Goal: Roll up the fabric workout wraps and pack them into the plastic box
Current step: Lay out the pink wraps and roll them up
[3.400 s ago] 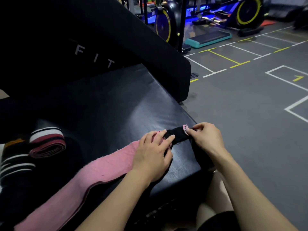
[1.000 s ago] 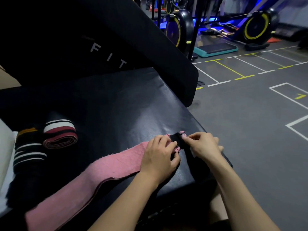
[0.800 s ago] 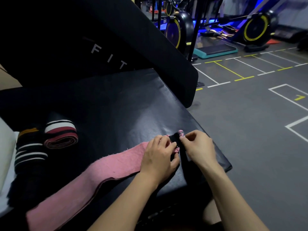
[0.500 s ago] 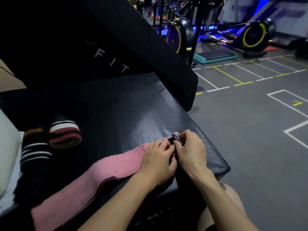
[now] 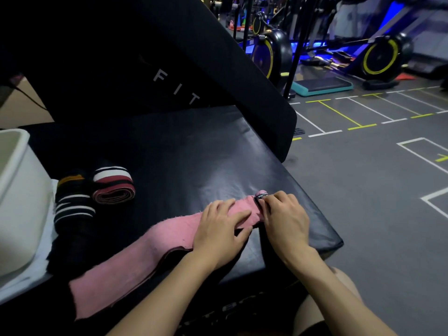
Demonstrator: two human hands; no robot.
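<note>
The pink wrap (image 5: 155, 248) lies flat on the worktop (image 5: 194, 151), long axis running from its rolled end leftward and toward the person. Right hand (image 5: 286, 221) fingers pinch the started roll; left hand (image 5: 219, 229) fingers press flat just beside it. The plastic box (image 5: 17, 190) stands far left.

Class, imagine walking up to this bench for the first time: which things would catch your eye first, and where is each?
The long pink wrap stands out first, stretched across the black padded bench, with the left hand flat on it and the right hand curled at its far end, where a roll seems to begin. To the left lie a striped rolled wrap and a white plastic box.
</note>
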